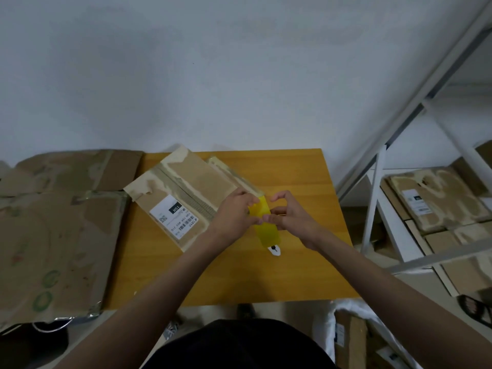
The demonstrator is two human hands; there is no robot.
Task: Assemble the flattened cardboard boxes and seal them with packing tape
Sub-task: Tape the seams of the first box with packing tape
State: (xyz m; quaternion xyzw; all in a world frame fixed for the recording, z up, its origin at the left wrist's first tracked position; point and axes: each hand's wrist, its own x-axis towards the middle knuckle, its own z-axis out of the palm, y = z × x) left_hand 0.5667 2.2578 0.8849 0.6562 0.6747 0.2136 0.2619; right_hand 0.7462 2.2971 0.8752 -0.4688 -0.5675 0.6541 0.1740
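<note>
A: Where is the flattened cardboard box (186,198) lying?
B: Centre frame, on the wooden tabletop (300,262), shipping label up.
A: Hands?
B: Left hand (234,217) and right hand (290,214) are both pinching a yellow utility knife (266,230) just right of the box.

Wooden table (292,275), flattened cardboard box (186,198) with white label lying on it, larger cardboard sheets (53,235) overlapping its left edge
</note>
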